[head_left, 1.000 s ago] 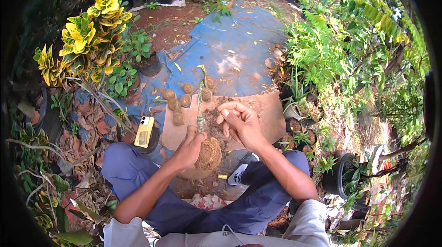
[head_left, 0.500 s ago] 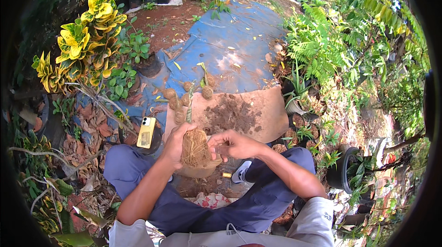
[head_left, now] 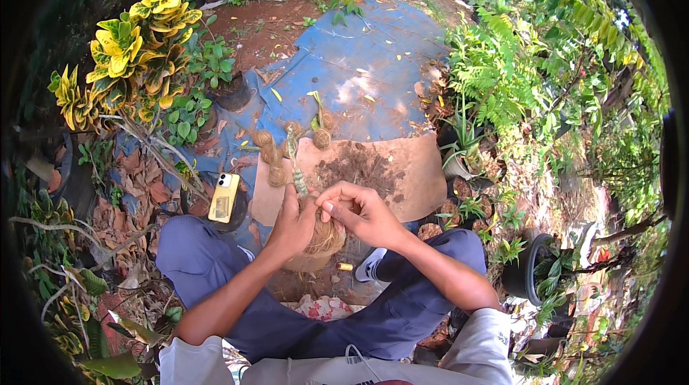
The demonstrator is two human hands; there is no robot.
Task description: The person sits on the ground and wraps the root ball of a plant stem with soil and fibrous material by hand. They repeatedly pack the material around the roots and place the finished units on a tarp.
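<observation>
My left hand is closed round the side of a brown fibre-wrapped root ball, with a mottled green leaf standing up just beyond it. At the top of the ball, my right hand pinches with thumb and forefinger close to the left fingertips. What lies in that pinch is too small to make out. A tan bowl shows under the ball. Farther off lie several similar wrapped balls, and another ball with a leaf sits right of them.
Loose dark soil is spread on a brown sheet, over a blue tarp. A yellow phone rests at left by my knee. A small yellow spool lies near my shoe. Potted plants line the right.
The root ball has tilted and sits lower behind my hands. My right hand has moved up and left to its top, meeting the left fingers.
</observation>
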